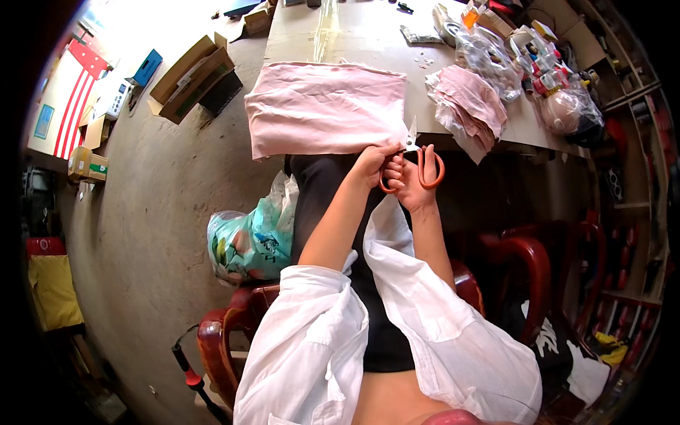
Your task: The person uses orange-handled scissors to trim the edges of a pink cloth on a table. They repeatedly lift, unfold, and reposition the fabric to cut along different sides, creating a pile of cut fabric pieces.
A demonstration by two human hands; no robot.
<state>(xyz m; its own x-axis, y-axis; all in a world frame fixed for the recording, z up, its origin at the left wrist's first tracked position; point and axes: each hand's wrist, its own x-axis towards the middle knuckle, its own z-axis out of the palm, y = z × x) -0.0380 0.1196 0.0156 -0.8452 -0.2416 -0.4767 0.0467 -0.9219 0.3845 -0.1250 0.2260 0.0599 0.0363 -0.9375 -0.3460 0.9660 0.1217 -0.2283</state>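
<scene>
A pink cloth lies folded over the near edge of the table, its front part hanging toward my lap. Its near right corner is pinched by my left hand, fingers closed. Right beside it, my right hand grips a pair of scissors with orange-red loop handles. The blades point away from me, slightly apart, next to the cloth's right edge. Whether they touch the fabric is hard to make out. Fingers of both hands nearly meet at the scissors' pivot.
More pink cloth sits in clear plastic on the table at right, near bagged spools and bottles. A teal plastic bag stands on the floor at left, with a cardboard box beyond. Dark red wooden chairs stand to my right.
</scene>
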